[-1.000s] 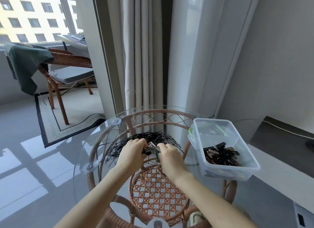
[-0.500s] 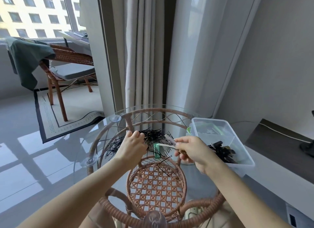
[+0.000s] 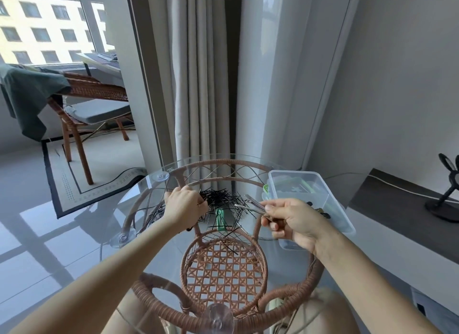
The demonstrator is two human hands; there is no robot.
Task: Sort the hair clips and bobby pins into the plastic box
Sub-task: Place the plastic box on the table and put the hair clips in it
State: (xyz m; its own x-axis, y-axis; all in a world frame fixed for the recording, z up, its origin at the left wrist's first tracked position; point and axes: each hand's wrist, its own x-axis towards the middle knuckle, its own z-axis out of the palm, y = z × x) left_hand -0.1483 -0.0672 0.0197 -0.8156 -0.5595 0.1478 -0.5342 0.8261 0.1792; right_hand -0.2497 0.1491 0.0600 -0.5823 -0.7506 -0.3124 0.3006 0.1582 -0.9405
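black bobby pins [image 3: 221, 200] lie heaped on the round glass tabletop [image 3: 139, 209], left hand [image 3: 185, 208] curled down onto the pile. right hand [image 3: 294, 221] pinches slim silver hair clips [image 3: 250, 204] just beside the clear plastic box [image 3: 323, 199], which sits at the table's right edge.

Beige curtain [image 3: 198, 85], rattan chair [image 3: 82, 105] (sunlit, possibly balcony).

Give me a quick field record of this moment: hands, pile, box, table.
left hand: resting on the pile of thin black bobby pins, fingers curled in
right hand: pinching a few slim silver metal hair clips, beside the box
box: clear rectangular plastic box, lid off, dark clips inside
loose item: small green clip near the pile
surface: round glass table top on a rattan frame
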